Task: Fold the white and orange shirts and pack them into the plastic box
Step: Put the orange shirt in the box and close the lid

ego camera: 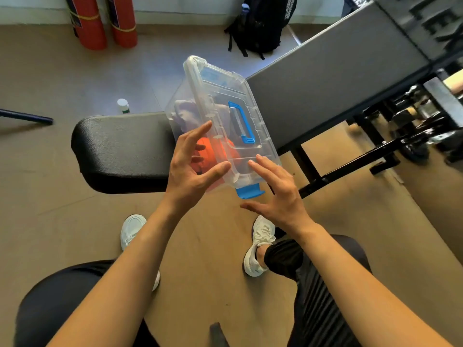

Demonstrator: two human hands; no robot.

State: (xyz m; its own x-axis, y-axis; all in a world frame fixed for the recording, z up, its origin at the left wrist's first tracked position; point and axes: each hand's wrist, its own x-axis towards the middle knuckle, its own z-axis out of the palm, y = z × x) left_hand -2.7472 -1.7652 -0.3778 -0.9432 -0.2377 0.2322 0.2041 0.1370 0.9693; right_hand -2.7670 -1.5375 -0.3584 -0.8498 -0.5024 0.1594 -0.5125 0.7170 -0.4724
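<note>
The clear plastic box (pixel 218 96) hangs tilted over the black bench pad, its lid on, with a blue handle (pixel 246 123) and a blue latch (pixel 249 192) at the near end. Through its wall I see the orange shirt (pixel 213 152) and a paler bundle of cloth (pixel 186 111) behind it. My left hand (pixel 190 169) cups the box's near left side, fingers spread against the wall and thumb under the corner. My right hand (pixel 278 196) hovers at the near right end beside the latch, fingers apart, fingertips at the lid's edge.
The black bench pad (pixel 120 151) lies under the box, and a grey inclined bench back (pixel 325 88) rises to the right. A small white bottle (pixel 123 105), two red cylinders (pixel 105 21) and a black backpack (pixel 260 23) stand on the floor beyond. My knees and white shoes are below.
</note>
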